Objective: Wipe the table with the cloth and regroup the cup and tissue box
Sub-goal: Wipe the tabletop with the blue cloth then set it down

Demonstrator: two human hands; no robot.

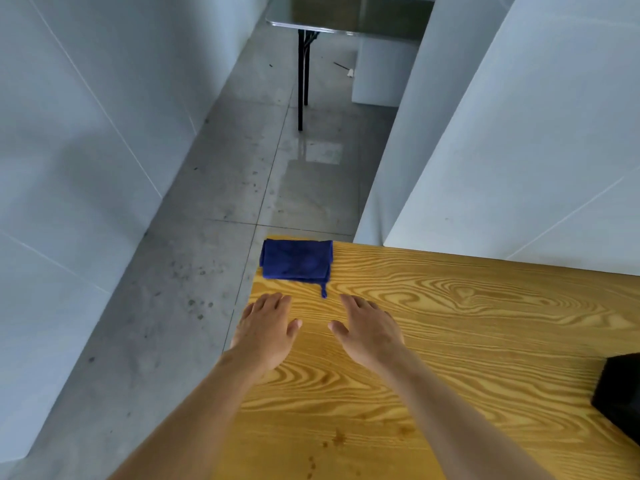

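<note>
A: Grips?
B: Left hand and right hand: both spread flat, empty, at frame centre, near each other.
A: Cloth?
B: Blue cloth, folded, just above the hands, at the wooden worktop's upper-left corner.
A: Other?
B: Black object, right edge.

Wood-grain table carries folded blue cloth at far left corner, black object at right edge.

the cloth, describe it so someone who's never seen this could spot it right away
Start at the wooden table and go to its far left corner. The cloth lies there folded flat, just beyond both open hands. It is the only deep blue thing, with a small loop hanging off its near edge.
</note>
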